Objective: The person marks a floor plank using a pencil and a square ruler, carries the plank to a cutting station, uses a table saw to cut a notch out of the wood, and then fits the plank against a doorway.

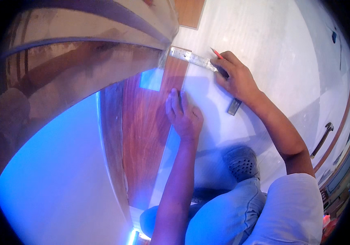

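My right hand grips a tape measure, and a red pencil sticks up between its fingers. The tape's pale blade is pulled out leftward across the far end of a reddish-brown wood plank to the foot of a curved brown panel. The tape's case is mostly hidden by my fingers. My left hand lies with its fingers stretched out on the plank's right edge. A small dark rectangular block lies on the floor just below my right wrist.
A hammer lies on the pale floor at the right. Another brown plank piece is at the far edge. A blue-lit white surface stands at the left. My shoe is near the plank.
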Motion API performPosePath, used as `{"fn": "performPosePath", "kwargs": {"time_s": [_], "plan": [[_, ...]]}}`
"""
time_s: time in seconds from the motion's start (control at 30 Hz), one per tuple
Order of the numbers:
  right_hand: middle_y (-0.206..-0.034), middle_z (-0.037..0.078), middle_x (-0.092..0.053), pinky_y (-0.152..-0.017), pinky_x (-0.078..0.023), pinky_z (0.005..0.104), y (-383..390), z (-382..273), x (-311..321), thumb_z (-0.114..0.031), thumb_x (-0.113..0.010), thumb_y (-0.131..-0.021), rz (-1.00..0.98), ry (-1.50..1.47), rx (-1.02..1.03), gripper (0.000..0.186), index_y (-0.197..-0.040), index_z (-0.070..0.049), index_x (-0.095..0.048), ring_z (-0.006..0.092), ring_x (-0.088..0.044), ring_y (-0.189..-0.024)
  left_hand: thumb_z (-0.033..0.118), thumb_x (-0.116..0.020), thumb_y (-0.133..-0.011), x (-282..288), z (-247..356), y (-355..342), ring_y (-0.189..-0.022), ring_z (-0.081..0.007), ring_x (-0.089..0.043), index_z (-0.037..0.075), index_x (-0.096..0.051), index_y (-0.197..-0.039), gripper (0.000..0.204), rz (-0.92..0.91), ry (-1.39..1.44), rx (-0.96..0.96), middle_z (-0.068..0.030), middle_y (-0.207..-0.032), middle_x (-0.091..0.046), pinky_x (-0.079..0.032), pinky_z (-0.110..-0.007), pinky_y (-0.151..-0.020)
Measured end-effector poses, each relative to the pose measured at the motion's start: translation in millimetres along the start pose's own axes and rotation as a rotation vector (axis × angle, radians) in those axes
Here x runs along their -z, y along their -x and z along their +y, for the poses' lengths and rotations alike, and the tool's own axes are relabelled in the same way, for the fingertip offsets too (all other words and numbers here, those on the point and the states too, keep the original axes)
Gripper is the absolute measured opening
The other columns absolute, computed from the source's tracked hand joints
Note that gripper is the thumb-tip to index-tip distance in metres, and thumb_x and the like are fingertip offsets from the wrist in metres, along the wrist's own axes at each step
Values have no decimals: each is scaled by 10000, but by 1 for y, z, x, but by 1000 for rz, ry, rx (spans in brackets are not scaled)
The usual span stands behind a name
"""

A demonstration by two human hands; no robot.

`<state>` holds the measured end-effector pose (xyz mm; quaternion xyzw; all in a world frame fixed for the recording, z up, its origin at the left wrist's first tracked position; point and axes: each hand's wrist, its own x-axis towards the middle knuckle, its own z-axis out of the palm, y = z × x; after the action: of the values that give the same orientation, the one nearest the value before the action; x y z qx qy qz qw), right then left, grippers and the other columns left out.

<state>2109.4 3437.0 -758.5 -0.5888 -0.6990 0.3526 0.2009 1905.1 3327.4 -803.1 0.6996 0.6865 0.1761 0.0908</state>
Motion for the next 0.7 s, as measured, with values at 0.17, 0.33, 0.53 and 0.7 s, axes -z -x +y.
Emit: {"fn": "performPosePath", "kwargs": {"time_s": [0.17,0.33,0.53,0.7], "plan": [[-1176,139,-627,-863,-590,403,-1,-5,2,-59,-694,-821,-9,23,-22,375,-1192,-1,-687,322,-695,-942,68,-553,-839,-2,-2,1,-1380,-437,-445,-21,-560,-1369,538,20,16,-13,-234,-1507,-480,-362,-558,-1164],[-1169,138,-628,-866,-586,401,-3,-4,1,-51,-689,-822,1,41,9,374,-1192,0,-687,318,-692,-946,53,-550,-834,-1,-1,0,-1365,-441,-459,-27,-562,-1370,542,21,10,-15,-243,-1490,-495,-372,-560,-1155],[-1155,139,-627,-865,-579,401,-4,-7,1,-50,-682,-824,-10,35,12,367,-1188,1,-687,320,-688,-949,52,-542,-856,-2,-3,1,-1361,-445,-463,-29,-556,-1379,530,45,8,-28,-242,-1491,-495,-388,-560,-1138],[-1167,139,-628,-877,-579,400,-5,-5,2,-55,-683,-827,-9,47,19,371,-1194,3,-687,316,-691,-959,42,-551,-845,-1,-2,0,-1330,-452,-487,-20,-568,-1360,519,71,6,-44,-245,-1472,-510,-414,-556,-1132]]}}
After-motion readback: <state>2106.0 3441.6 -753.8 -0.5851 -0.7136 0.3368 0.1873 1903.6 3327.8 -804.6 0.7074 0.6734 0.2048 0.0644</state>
